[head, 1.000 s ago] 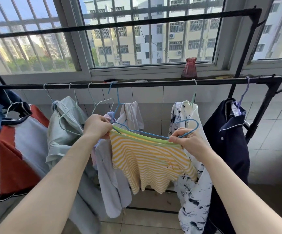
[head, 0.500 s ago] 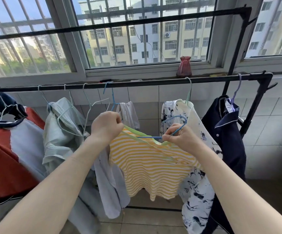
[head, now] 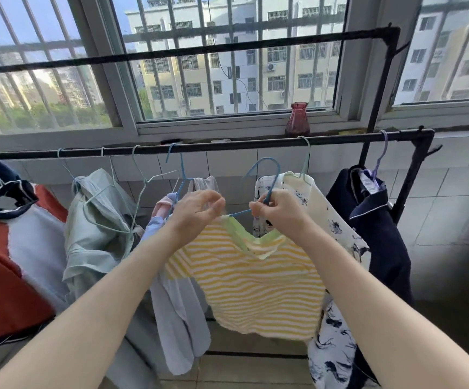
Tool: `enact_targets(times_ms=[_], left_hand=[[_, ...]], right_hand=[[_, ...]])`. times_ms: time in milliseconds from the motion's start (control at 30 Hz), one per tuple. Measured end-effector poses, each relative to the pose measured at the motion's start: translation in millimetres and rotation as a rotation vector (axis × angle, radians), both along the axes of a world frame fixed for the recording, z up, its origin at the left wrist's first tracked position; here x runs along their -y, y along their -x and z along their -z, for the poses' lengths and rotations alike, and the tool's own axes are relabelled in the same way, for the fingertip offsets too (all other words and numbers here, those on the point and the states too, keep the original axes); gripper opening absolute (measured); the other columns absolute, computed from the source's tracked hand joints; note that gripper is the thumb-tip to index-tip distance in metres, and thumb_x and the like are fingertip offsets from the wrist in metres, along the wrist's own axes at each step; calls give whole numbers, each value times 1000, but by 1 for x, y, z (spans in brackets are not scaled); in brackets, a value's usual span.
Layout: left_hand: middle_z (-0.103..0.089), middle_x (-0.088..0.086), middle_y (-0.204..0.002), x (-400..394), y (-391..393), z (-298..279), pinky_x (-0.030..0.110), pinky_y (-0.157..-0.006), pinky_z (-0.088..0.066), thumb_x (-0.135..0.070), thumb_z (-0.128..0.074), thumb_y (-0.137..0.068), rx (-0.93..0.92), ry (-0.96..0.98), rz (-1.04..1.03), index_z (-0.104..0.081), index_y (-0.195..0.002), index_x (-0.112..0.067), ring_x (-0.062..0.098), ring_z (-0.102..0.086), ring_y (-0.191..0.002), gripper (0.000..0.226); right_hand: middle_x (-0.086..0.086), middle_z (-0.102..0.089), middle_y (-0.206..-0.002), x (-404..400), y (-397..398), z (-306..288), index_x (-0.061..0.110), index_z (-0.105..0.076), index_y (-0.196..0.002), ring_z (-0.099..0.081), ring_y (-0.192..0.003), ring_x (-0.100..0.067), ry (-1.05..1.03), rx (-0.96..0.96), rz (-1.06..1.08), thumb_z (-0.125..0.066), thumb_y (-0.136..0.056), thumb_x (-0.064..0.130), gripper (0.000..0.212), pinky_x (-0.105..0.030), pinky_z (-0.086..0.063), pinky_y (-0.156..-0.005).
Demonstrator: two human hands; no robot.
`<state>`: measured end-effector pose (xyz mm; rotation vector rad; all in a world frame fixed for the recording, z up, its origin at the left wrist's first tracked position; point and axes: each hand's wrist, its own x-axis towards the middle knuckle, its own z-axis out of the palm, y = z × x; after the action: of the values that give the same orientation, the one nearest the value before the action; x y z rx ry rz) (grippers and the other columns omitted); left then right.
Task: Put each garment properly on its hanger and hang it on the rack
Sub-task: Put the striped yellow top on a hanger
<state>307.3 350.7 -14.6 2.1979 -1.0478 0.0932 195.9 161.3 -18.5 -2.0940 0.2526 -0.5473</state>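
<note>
While pinched at its collar, striped shirt (head: 253,279) beneath both hands (head: 238,210).

No readable text anywhere. The navy garment (head: 373,220) at the right end of the rack has a white neck label (head: 367,183), but its print is too small and blurred to read. No legible print on the striped yellow shirt (head: 255,287); no signs or numbers legible on the buildings outside the window.
</note>
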Motion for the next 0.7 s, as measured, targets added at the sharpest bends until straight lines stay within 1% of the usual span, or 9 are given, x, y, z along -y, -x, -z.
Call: enact_targets(times_ms=[100,200,300,367,433,500,600,633,700], left_hand=[[-71,-3,-83,-11,-9,6,38,-95,-38,-67,-37,-82,58,-153,-56,-74,-97,-20,17,-62,-88,61],[-60,-7,-64,-23,-16,16,29,-82,-37,-42,-58,-94,64,-59,-71,-71,-76,-23,16,-48,-73,29],[-55,5,-65,-34,-28,23,34,-86,-42,-25,-64,-93,30,143,-79,-65,-65,-38,27,-49,-81,32],[-56,12,-74,-39,-31,22,36,-83,-44,-23,-64,-93,24,112,-116,-68,-68,-29,27,-53,-87,26],[-63,5,-84,-43,-37,23,36,-81,-44,-28,-63,-93,132,2,-220,-72,-77,-22,29,-58,-95,20],[-69,2,-98,-44,-36,18,42,-93,-41,-37,-62,-92,301,-107,-286,-77,-91,-22,32,-58,-105,21],[-68,0,-114,-31,-18,9,48,-116,-18,-47,-61,-90,369,-201,-187,-72,-113,-26,25,-52,-120,33],[-69,0,-111,-23,-11,8,47,-116,-19,-48,-59,-89,349,-209,-134,-71,-115,-25,24,-53,-117,37],[-70,-2,-93,-10,3,8,44,-101,-40,-39,-60,-91,220,-123,-35,-72,-103,-21,21,-60,-96,24]], right_hand=[[12,-51,-48,5,2,-9,10,-66,-71,-45,-42,1,-59,27,15,-66,-92,19,23,-13,-36,-50],[0,-64,-63,9,0,-7,13,-65,-70,-60,-58,-8,-77,34,26,-65,-92,20,23,-36,-54,-67],[-8,-68,-71,13,1,-7,12,-66,-72,-63,-65,-18,-88,29,29,-65,-93,20,23,-44,-56,-78],[-14,-69,-74,16,1,-8,9,-68,-74,-63,-66,-19,-88,21,24,-65,-93,21,23,-47,-56,-80],[-15,-69,-73,18,0,-7,11,-68,-72,-64,-66,-20,-85,0,24,-65,-93,22,24,-48,-57,-81],[-17,-71,-75,18,-2,-6,15,-67,-71,-65,-67,-21,-75,-16,32,-66,-92,24,24,-49,-57,-83],[-11,-69,-74,11,-4,-8,12,-65,-75,-65,-67,-18,-95,-19,4,-64,-94,22,22,-43,-57,-82],[-9,-68,-76,6,-5,-10,10,-64,-77,-64,-67,-16,-112,-12,-27,-64,-94,20,20,-40,-57,-80],[-12,-69,-81,-2,-6,-14,10,-65,-79,-64,-70,-15,-146,-7,-94,-65,-94,20,18,-36,-58,-79]])
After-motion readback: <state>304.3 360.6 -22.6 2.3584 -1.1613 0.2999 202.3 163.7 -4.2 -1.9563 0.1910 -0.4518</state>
